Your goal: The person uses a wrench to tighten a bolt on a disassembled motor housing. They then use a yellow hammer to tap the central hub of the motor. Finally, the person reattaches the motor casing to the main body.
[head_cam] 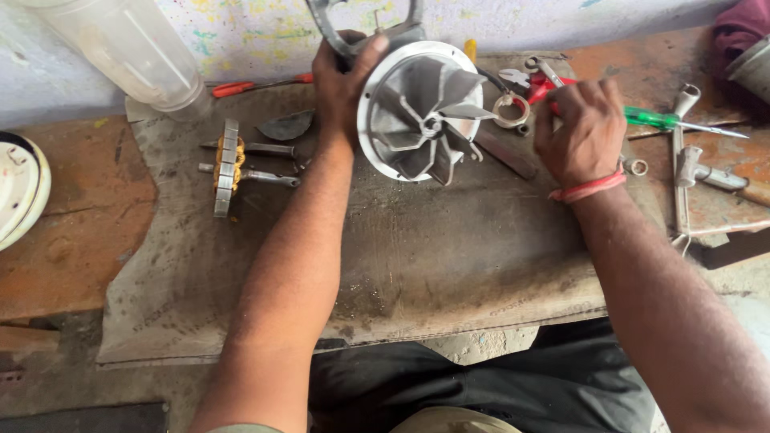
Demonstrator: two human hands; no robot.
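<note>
A person sat at a low wooden workbench (pixel 88 240) covered by a worn, dirty sheet of cardboard (pixel 417 256), seen from above through a head-worn camera.

The left hand (pixel 343 84) was clenched around the rim of a round metal fan impeller (pixel 421 108), holding it tipped up on edge near the far edge of the cardboard, its curved silver blades facing the viewer. The thumb lay over the top of the rim, and a dark metal bracket (pixel 365 20) rose behind the impeller against the wall.

The right hand (pixel 581 128) rested knuckles-up just right of the impeller, fingers curled down over a cluster of small tools near the far right corner of the cardboard. It covered red-handled pliers (pixel 537 84), but whether it actually gripped them could not be told. A red band circled the wrist. A small metal ring (pixel 511 110) lay between the impeller and that hand.

A green-handled screwdriver (pixel 654 119) lay beyond the right hand, with grey metal socket wrenches (pixel 686 160) near the right edge of the bench.

Towards the left side of the cardboard sat a motor stator with yellow windings (pixel 228 164), two long bolts through it. A second pair of red-handled pliers (pixel 257 84) lay at the far left corner, beside a clear plastic jar (pixel 136 48). A white rounded casing (pixel 20 188) sat at the bench's left edge.
</note>
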